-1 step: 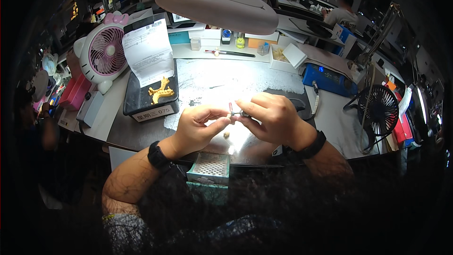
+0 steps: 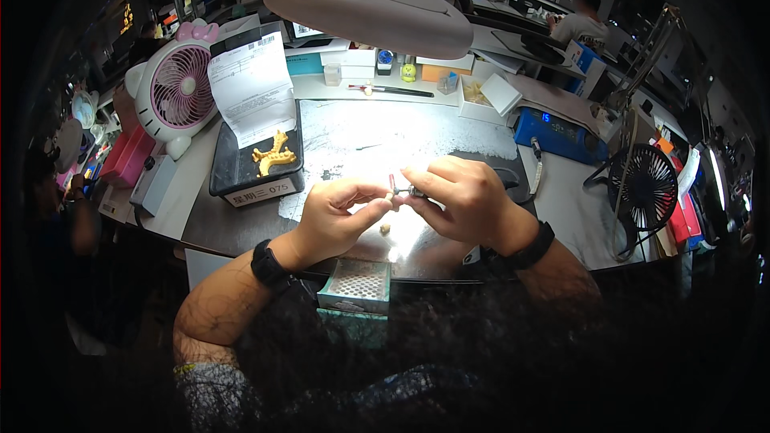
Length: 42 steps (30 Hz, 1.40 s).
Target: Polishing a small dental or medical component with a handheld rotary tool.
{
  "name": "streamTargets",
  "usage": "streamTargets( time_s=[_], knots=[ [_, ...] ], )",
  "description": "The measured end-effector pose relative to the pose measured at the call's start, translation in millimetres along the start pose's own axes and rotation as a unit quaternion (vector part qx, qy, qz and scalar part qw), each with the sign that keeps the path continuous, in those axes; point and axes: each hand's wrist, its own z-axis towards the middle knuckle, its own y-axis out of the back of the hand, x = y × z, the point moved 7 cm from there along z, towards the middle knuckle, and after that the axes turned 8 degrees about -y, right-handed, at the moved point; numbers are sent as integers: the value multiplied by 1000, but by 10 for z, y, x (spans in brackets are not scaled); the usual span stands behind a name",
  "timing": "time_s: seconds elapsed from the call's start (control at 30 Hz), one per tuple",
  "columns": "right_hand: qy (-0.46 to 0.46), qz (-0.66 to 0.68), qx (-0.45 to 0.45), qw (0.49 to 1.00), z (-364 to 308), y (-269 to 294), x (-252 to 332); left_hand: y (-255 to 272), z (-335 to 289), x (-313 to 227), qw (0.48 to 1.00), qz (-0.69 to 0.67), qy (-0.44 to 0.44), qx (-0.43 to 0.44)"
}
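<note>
Holds a small pale piece (image 2: pixel 391 199) up to a slim metal tool (image 2: pixel 413 192) at mid-frame

Pinches the small pale piece between thumb and fingertips of the left hand (image 2: pixel 330 212), at the centre of the frame. Grips the slim metal tool in the curled fingers of the right hand (image 2: pixel 467 196), just right of centre, its tip toward the piece. Cannot tell contact from a narrow gap there, given the small size and the glare. Wears a dark band on each wrist.

Has a beige lump (image 2: pixel 385 228) on the counter (image 2: pixel 561 212) just below the fingertips, and a box with a perforated top (image 2: pixel 354 282) farther down, at lower middle. Has a black tray (image 2: pixel 223 174) left of centre, with a branching yellow model (image 2: pixel 275 160) inside and a printed sheet (image 2: pixel 250 84) propped upright at the back. Shows a white-and-pink fan (image 2: pixel 178 84) at upper left, a grey lamp head (image 2: pixel 369 8) across the top middle, a blue device (image 2: pixel 561 136) with a lit display right of centre, and a black fan (image 2: pixel 642 186) near the right edge.
</note>
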Motion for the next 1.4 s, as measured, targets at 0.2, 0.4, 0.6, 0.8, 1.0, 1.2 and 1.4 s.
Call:
streamTargets(
  time_s=[0.2,0.4,0.6,0.8,1.0,1.2,1.4],
  knots=[
    [18,7,-8,1000,1,2,-5,-3,-5,35,1000,6,-6,-2],
    [-2,-4,10,1000,2,-1,5,4,1,20,1000,29,-10,3],
    [1,-1,16,1000,10,-7,24,11,5,-11,999,46,-16,9],
    [2,0,13,1000,5,-9,23,5,7,-14,999,38,-17,2],
    [15,11,1,1000,1,-6,14,4,8,-6,1000,26,-11,-3],
    [1,-2,14,1000,4,-10,23,7,4,-2,999,32,-12,0],
    [5,-1,13,1000,2,-9,16,6,8,-2,999,32,-5,4]
  ],
)
